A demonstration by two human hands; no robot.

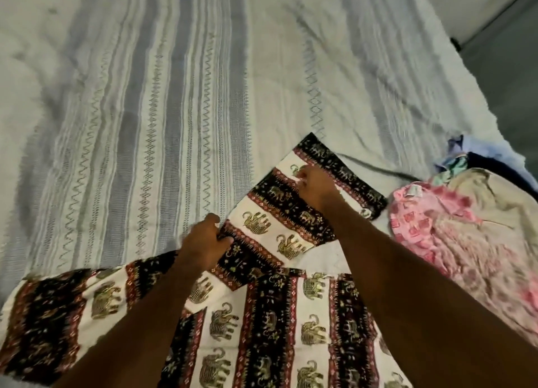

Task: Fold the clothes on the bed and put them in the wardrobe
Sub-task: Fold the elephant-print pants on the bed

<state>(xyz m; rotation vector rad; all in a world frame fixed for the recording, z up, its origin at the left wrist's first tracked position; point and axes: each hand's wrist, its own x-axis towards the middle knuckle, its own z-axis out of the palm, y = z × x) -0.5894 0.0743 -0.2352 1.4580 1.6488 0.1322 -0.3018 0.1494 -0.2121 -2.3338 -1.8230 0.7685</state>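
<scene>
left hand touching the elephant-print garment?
Touching. The head view shows the left hand with fingers curled around the edge of a folded flap of the elephant-print garment.

Two hands (203, 239) (316, 188), one elephant-print garment (279, 315), one clothes pile (471, 221), one bedspread (174, 81)

Matt woven cloth on the bedspread (174, 96), ribbed in stripes. Thin, smooth printed cotton in the elephant garment (279, 315). Soft, fuzzy pink cloth (454, 242) at the bed's right edge.
</scene>
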